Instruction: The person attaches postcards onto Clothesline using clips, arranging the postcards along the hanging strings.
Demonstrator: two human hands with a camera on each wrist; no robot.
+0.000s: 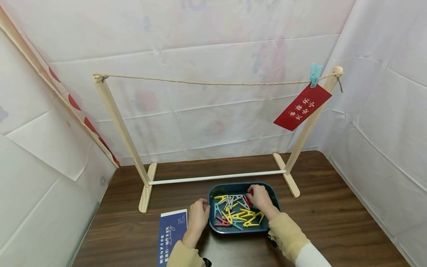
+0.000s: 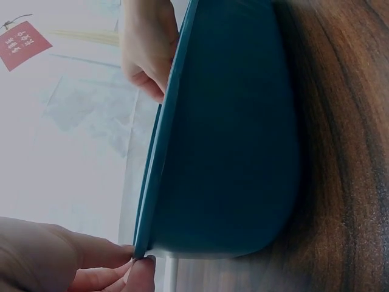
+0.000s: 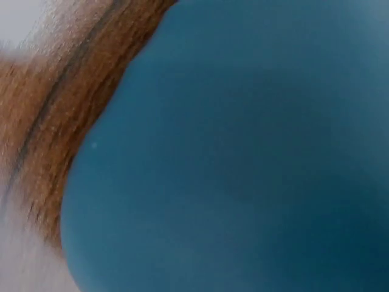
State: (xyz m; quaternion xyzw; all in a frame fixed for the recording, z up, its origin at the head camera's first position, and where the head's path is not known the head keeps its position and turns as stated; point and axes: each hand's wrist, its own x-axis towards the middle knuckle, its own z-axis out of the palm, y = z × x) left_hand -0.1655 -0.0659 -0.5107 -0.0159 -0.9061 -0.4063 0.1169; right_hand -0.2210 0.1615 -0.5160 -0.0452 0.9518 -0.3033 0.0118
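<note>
"Head?"
"I see the right hand (image 1: 262, 199) inside the tray (image 1: 240, 232), clothespins (image 1: 247, 212) beside its fingers; whether it pinches any, I can't tell."
"Left wrist?"
"The left hand (image 2: 67, 258), pinching the rim (image 2: 146, 222)."
"Right wrist?"
"Mostly tray."

The tray (image 1: 245, 232) stands on the table (image 1: 333, 215), before the crossbar (image 1: 217, 177) of the rack (image 1: 121, 128). Clothespins (image 1: 247, 212) lie in the tray; a booklet (image 1: 172, 230) lies left. Behind, a card (image 1: 303, 107) hangs near the rope's right end.
</note>
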